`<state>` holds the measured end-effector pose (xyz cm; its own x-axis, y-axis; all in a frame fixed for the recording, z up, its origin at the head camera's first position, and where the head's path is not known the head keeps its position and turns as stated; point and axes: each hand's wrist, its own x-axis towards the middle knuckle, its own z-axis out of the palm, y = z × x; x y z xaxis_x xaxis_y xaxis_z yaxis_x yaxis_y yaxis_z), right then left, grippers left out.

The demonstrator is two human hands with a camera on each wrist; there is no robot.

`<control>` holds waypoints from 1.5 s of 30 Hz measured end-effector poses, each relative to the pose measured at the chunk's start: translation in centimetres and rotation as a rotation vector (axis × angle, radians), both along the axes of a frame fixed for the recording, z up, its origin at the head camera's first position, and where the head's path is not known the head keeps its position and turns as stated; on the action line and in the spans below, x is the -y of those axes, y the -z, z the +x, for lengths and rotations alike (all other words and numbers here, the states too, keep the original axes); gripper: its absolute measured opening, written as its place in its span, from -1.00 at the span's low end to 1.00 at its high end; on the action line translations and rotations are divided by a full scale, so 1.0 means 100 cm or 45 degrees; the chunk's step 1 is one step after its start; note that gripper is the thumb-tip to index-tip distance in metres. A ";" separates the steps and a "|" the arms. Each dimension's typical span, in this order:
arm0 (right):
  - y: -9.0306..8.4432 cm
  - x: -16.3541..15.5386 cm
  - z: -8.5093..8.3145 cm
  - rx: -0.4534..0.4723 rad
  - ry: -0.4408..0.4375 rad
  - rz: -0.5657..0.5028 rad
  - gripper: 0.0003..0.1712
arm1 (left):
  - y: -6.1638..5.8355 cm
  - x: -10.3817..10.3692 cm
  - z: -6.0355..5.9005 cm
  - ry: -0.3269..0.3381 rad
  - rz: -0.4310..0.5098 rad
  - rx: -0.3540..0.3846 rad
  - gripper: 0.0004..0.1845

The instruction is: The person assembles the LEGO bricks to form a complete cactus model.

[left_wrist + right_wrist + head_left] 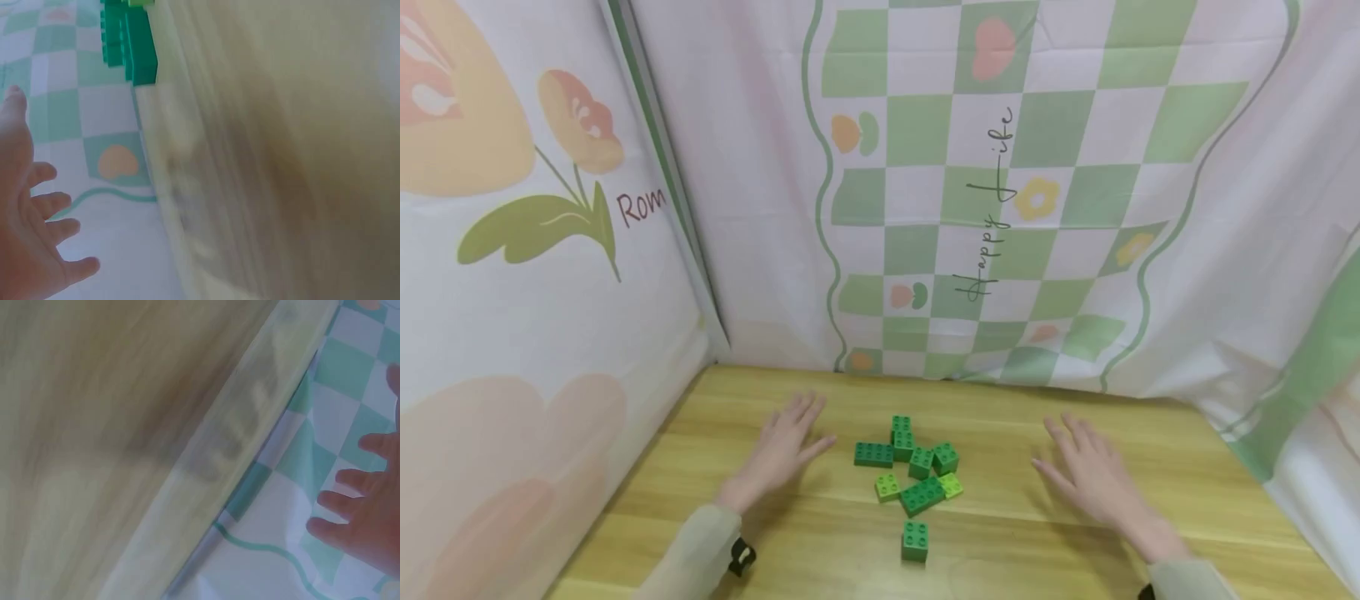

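Several green toy bricks (910,467) lie in a loose cluster at the middle of the wooden table (1000,542); one dark green brick (914,540) sits apart, nearer me. My left hand (784,446) lies flat on the table left of the cluster, fingers straight and spread, holding nothing. My right hand (1093,475) rests flat to the right of the cluster, fingers straight, also holding nothing. In the left wrist view the left hand (28,231) shows with spread fingers, and green bricks (128,37) show at the top. The right wrist view shows the right hand's fingers (350,506) spread.
Printed cloth walls close in the table: a flower-print cloth (535,250) on the left and a green checked cloth (1000,208) at the back and right. Bare wood lies on both sides of the bricks and toward the front edge.
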<state>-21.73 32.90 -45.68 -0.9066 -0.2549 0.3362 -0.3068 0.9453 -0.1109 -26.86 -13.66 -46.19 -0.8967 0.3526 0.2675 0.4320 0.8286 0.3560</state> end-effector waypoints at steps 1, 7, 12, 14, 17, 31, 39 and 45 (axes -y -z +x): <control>0.001 0.001 0.001 -0.003 -0.016 -0.021 -0.16 | 0.000 -0.001 0.002 0.007 0.017 0.004 -0.20; 0.003 0.009 0.005 -0.001 -0.081 -0.090 -0.17 | 0.003 -0.010 0.013 0.074 0.087 -0.010 -0.20; 0.004 0.017 0.010 0.010 -0.122 -0.141 -0.21 | 0.003 -0.016 0.021 0.116 0.139 0.008 -0.22; 0.004 0.020 0.013 0.019 -0.134 -0.177 -0.24 | 0.003 -0.017 0.024 0.125 0.153 0.017 -0.24; 0.006 0.024 0.015 0.030 -0.157 -0.233 -0.30 | 0.005 -0.019 0.026 0.136 0.165 0.022 -0.28; 0.012 0.044 0.021 -0.001 -0.306 -0.376 -0.52 | 0.013 -0.030 0.042 0.213 0.282 0.133 -0.45; 0.012 0.050 0.020 0.152 -0.332 -0.551 -0.57 | 0.019 -0.039 0.051 0.299 0.358 0.128 -0.58; 0.011 0.058 0.020 0.254 -0.367 -0.703 -0.58 | 0.022 -0.045 0.056 0.373 0.371 0.231 -0.57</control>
